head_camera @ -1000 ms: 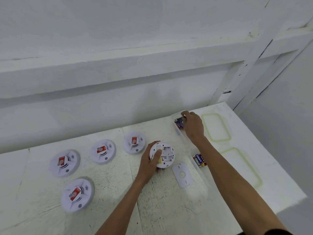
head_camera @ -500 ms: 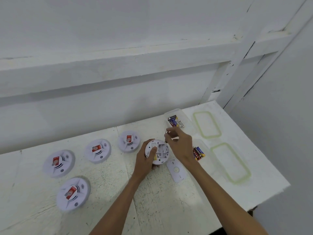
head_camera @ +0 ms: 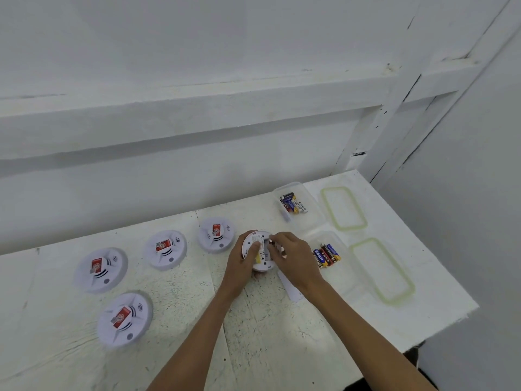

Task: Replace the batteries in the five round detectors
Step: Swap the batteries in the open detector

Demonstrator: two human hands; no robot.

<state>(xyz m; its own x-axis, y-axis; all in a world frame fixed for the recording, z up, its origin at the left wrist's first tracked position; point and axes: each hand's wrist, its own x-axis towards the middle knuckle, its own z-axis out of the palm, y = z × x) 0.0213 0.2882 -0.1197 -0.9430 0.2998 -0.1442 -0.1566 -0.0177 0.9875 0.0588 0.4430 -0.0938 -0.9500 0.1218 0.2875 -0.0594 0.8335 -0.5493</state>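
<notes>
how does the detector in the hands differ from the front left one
The held detector shows its back with the compartment open; the near-left detector lies face up, red label showing. The left hand grips the held detector and the right hand touches it; the near-left detector lies untouched. Both are round and white.

Table [head_camera: 282, 340]: white-painted, fills my lower view from 8 to 4 o'clock. Its paint is scuffed and speckled, and seams run toward 12.

Back wall [head_camera: 197, 32]: white, spans 10 to 1 o'clock. A horizontal ledge [head_camera: 197, 108] crosses it, with a soft shadow band beneath.

Post [head_camera: 377, 128]: white with chipped paint, leans up toward 1 o'clock from the table's far corner.

Side wall [head_camera: 465, 207]: plain grey, fills 3 o'clock.

Light: even and diffuse, and I see no hard shadows.

Dark patch [head_camera: 413, 352]: below the table edge at 5 o'clock, too small to identify.
</notes>
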